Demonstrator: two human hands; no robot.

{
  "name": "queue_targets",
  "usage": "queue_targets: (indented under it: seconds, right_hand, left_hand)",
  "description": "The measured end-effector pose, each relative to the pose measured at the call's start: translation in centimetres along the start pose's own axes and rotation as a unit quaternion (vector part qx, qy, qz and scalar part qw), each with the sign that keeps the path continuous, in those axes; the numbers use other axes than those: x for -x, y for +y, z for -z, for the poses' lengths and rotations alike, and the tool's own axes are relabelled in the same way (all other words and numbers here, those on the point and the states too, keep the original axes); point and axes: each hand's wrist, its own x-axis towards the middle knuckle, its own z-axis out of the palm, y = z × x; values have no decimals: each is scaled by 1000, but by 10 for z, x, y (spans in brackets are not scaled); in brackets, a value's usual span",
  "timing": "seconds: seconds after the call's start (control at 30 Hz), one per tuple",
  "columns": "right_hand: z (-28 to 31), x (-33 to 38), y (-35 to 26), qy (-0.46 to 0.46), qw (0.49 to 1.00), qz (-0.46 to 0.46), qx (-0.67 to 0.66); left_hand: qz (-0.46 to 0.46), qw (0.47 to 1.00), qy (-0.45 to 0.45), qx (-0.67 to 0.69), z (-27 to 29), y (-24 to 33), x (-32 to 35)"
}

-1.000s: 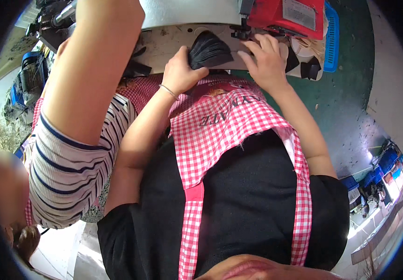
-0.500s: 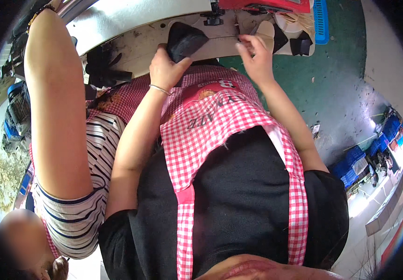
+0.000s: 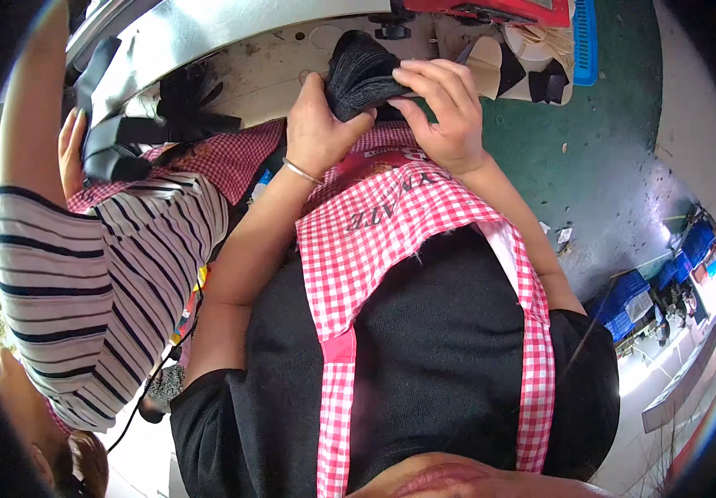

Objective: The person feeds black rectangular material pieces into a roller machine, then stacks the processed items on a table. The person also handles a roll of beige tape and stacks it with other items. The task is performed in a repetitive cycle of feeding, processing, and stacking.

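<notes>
A thick stack of thin black sheet pieces (image 3: 360,70) is held above the near edge of the workbench (image 3: 267,70). My left hand (image 3: 321,129) wraps round its lower left side, thumb across the near face. At the other end my right hand (image 3: 449,116) pinches the layers between thumb and fingers. The stack bends and its edges fan apart. Whether the pieces are fabric or leather I cannot tell. Right of my right hand lie a cream rounded piece (image 3: 484,62) and black pieces (image 3: 548,83) on the bench.
A red machine part (image 3: 507,10) with a black knob (image 3: 391,29) stands at the back. A blue plastic basket (image 3: 585,41) is at the right. Close on my left, a co-worker in a striped top (image 3: 51,282) handles black strips (image 3: 117,149). More black material (image 3: 180,95) lies there.
My right hand has come left and taken hold of the stack's right end, and the layers now fan. The co-worker has shifted, with a hand now showing beside black strips.
</notes>
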Motion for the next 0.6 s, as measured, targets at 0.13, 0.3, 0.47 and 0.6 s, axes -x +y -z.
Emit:
queue_targets:
  seconds: [0.13,0.3,0.47,0.6]
  right_hand:
    - [-1,-8,-3,23,998,55,8]
    - [-1,-14,-4,23,997,76,8]
    - [1,-23,-7,0,997,74,0]
    - [2,-20,-4,-46,997,58,-16]
  left_hand:
    - [81,987,-70,123,1,-9,3]
    - [114,967,-107,203,0,-9,9]
    - [84,983,-90,140,17,5,8]
    - [73,988,-81,107,20,6,7]
